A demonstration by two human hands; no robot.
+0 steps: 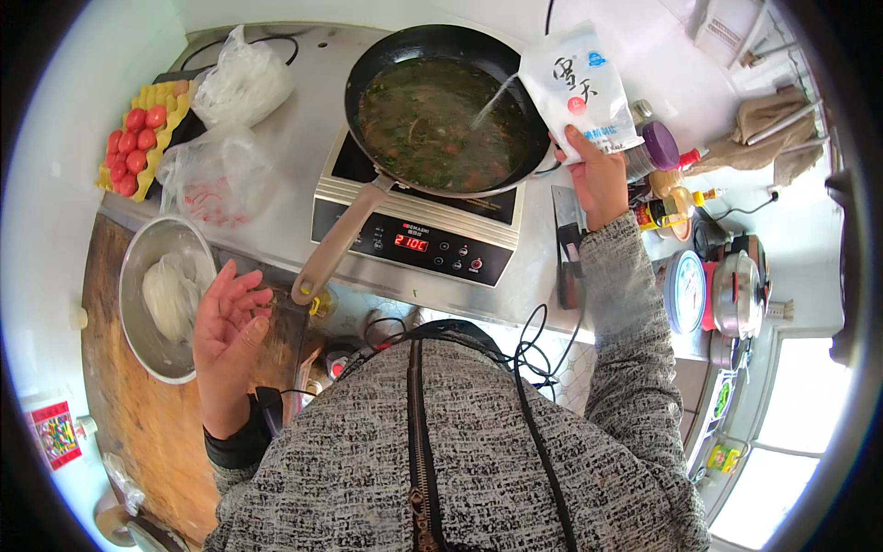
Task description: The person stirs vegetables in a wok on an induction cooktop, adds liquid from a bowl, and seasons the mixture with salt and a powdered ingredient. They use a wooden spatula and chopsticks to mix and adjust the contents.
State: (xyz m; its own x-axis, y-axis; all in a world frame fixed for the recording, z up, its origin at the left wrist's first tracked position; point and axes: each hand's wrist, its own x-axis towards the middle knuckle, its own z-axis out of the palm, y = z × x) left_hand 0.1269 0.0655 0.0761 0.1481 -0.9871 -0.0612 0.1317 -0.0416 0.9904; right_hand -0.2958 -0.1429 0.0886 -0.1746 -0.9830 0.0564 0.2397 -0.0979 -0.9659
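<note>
My right hand (pixel 597 176) grips the lower end of a white printed plastic packet (pixel 576 86), tilted over the right rim of a black frying pan (pixel 359 76). White grains stream from its left corner into the greenish-brown soup (pixel 441 124) with green and red bits. The pan rests on an induction cooker (pixel 441 245) with a lit red display; its beige handle (pixel 341 238) points down left towards my left hand (pixel 231 331). That hand is raised with its fingers apart, holding nothing, beside a metal bowl (pixel 130 331) of pale dough (pixel 169 297).
A cleaver (pixel 569 248) lies right of the cooker. Bottles (pixel 672 207) and a purple-lidded jar (pixel 659 146) stand beyond my right hand. Plastic bags (pixel 245 79) and a yellow egg tray (pixel 165 107) of tomatoes (pixel 136 141) are at the left, above the wooden board (pixel 152 441). A black cable (pixel 545 352) hangs at the counter's front.
</note>
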